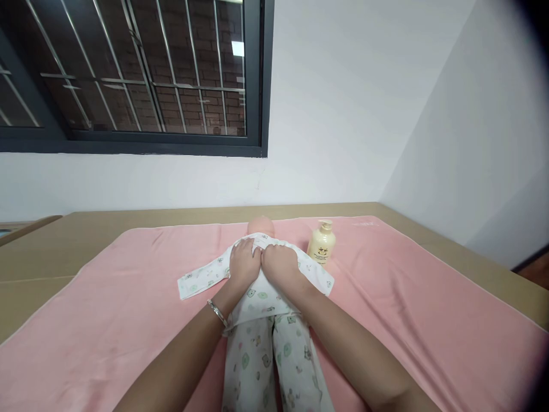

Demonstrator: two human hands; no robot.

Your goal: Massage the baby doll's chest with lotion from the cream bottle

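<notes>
A baby doll (262, 224) lies on its back on a pink towel (407, 286), head pointing away from me. It wears a white printed top (201, 277) and matching printed trousers (257, 355). My left hand (244, 263) and my right hand (279, 264) rest side by side on the doll's chest, fingers curled into the top's fabric near the collar. A silver bracelet (217, 313) sits on my left wrist. The top's sleeves spread out to both sides. The doll's body is hidden under the clothes and my hands.
A cream pump bottle (321, 244) stands on the towel just right of the doll's head. The towel covers a tan surface (86, 234) that reaches a white wall. A barred window (128, 74) is up left.
</notes>
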